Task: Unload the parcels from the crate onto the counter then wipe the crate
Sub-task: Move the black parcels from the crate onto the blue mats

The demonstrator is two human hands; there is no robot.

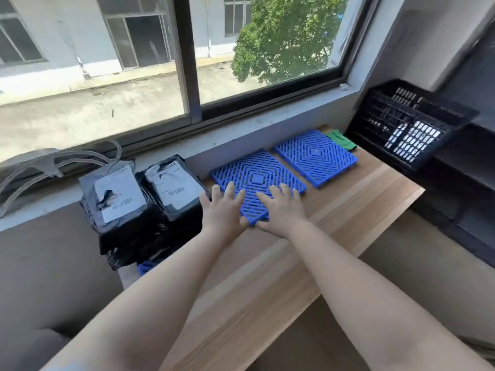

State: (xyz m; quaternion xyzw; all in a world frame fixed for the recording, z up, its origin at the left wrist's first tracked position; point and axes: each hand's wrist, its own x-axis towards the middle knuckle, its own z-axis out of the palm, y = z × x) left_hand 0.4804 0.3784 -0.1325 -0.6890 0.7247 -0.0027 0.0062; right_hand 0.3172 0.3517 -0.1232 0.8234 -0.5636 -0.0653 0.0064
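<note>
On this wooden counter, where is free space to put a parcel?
Bare counter lies in front of both blue grids, toward its front edge. The left end is crowded with parcels; the right end meets the black crate.

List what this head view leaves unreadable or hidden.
- Parcel labels: print too small and blurred to read.
- Black crate: tilted, its inside only partly visible; contents cannot be told.
- Green cloth: partly hidden behind the far blue grid panel.
- Blue item under the parcels: mostly covered.

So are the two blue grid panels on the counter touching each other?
Apart. The head view shows a strip of bare wood between the near blue panel and the far blue panel.
</note>
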